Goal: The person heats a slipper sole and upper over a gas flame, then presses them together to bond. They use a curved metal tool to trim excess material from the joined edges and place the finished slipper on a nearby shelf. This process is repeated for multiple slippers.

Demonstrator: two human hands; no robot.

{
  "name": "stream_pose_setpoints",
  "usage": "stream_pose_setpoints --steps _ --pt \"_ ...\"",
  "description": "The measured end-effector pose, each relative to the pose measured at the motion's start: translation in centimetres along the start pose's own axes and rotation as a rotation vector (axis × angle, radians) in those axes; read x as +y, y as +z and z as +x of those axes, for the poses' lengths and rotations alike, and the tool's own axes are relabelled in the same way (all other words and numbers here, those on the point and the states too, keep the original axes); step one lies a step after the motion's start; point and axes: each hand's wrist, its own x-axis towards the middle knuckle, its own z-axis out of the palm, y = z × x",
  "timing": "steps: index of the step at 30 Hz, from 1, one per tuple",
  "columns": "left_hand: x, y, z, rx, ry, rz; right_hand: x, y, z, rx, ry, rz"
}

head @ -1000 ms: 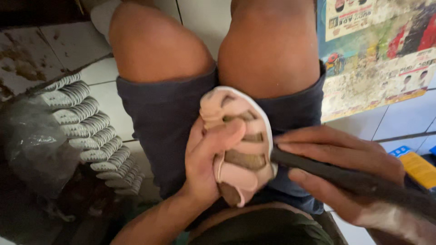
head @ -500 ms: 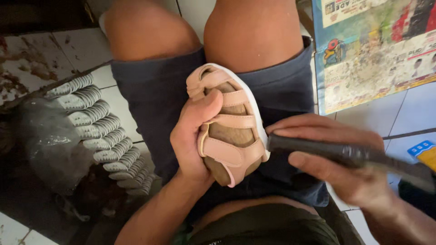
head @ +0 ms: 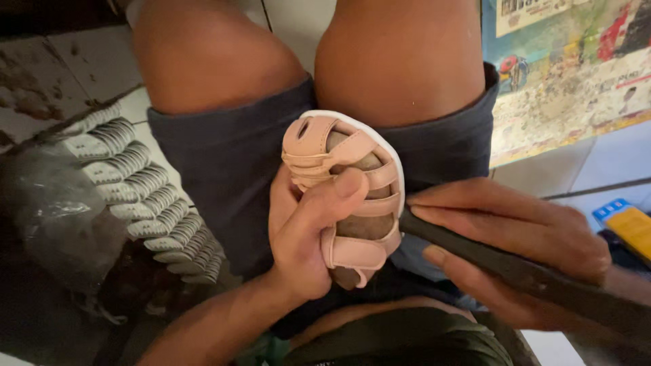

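Since half a second ago the sandal [head: 346, 196] has risen a little on the lap and sits nearer the knees, and the tool's tip has closed in from just short of the sole to touch its right edge; the hands keep their grips.

Left hand [head: 305, 237] is closed round the sandal, palm against its left side, thumb laid across the pink straps, fingers hidden behind it; the sandal is small, pink, with a white sole rim and a brown last showing between the straps; it lies toe-up on the dark shorts [head: 224, 169], between the thighs, just below the bare knees.

Right hand [head: 508, 244] is wrapped round a dark tool [head: 536, 278], a long handle that runs off toward the lower right corner; forefinger lies along its top, the other fingers curl beneath; its tip meets the sole rim at the sandal's right side, about the middle of its length.

At the left edge of the lap, on the floor, a clear bag [head: 54, 210] lies beside a row of pale ribbed soles [head: 142, 196] stacked on edge; at the upper right a printed sheet [head: 569, 74] covers the tiles [head: 597, 163]; a yellow and blue box [head: 627, 220] sits at the right edge, just past the right wrist.
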Motion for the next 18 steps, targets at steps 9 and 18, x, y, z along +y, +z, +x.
stream_pose_setpoints --steps 9,18 --pt "-0.1 -0.5 0.0 -0.032 0.006 -0.027 -0.7 -0.2 1.7 0.004 0.118 0.271" --pt "0.3 -0.7 0.2 -0.060 -0.064 -0.044 -1.4 -0.2 2.4 0.074 0.201 0.323"
